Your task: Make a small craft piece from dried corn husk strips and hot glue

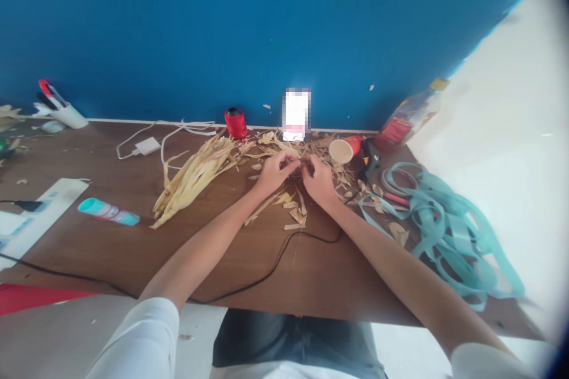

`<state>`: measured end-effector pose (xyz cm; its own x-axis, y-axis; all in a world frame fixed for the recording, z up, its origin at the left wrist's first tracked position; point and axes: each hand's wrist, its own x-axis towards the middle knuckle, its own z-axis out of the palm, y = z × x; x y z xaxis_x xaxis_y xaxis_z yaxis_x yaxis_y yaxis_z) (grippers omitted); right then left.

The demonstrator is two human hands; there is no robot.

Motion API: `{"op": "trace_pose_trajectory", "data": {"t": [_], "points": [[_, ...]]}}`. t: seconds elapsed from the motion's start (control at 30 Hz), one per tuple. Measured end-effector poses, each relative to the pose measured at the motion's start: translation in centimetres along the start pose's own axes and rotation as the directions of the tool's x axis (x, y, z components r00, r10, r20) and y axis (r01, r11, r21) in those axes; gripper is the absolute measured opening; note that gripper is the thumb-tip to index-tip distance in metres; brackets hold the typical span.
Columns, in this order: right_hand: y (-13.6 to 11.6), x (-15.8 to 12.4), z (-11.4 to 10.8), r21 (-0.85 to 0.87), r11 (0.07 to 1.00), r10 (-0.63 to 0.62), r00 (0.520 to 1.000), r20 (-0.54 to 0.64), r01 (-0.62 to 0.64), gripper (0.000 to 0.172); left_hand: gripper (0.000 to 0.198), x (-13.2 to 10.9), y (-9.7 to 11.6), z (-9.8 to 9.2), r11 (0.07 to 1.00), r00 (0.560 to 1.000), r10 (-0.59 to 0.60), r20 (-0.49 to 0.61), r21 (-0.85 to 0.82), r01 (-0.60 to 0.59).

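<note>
Head view: both hands pinched close over dried husk

The left hand [274, 173] and right hand [317, 180] curl narrowly around a small husk piece [299, 168], mostly hidden; a heap of husk strips [195, 180] lies just left on the wooden worktop [213, 260], near a red spool [235, 123].

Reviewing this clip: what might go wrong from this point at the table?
The glue gun lies among dried husk scraps close to the right hand. If it is hot, which the view cannot show, a brush against it might burn skin or scorch husk. The black cable runs across the table below the right forearm and could snag if the arm sweeps back.
</note>
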<state>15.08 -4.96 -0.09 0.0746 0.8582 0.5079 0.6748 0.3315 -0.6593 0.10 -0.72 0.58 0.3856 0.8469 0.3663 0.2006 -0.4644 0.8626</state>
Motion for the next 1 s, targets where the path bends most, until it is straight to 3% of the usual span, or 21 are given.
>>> {"op": "trace_pose_trajectory", "data": {"t": [0.4, 0.77, 1.0], "points": [[0.1, -0.1, 0.0, -0.05, 0.998, -0.027, 1.0, 0.003, 0.028, 0.02, 0.025, 0.0, 0.1, -0.2, 0.982, 0.999, 0.029, 0.015, 0.187, -0.031], [-0.9, -0.5, 0.0, -0.26, 0.966, 0.019, 0.999, 0.038, -0.008, 0.023, 0.021, -0.1, 0.2, 0.0, 0.942, 0.998, 0.063, 0.016, 0.328, -0.065], [-0.6, -0.4, 0.0, -0.218, 0.976, 0.026, 1.0, -0.009, -0.028, 0.02, 0.023, -0.4, 0.8, 0.0, 0.981, 0.998, 0.07, -0.005, 0.18, -0.068]]}}
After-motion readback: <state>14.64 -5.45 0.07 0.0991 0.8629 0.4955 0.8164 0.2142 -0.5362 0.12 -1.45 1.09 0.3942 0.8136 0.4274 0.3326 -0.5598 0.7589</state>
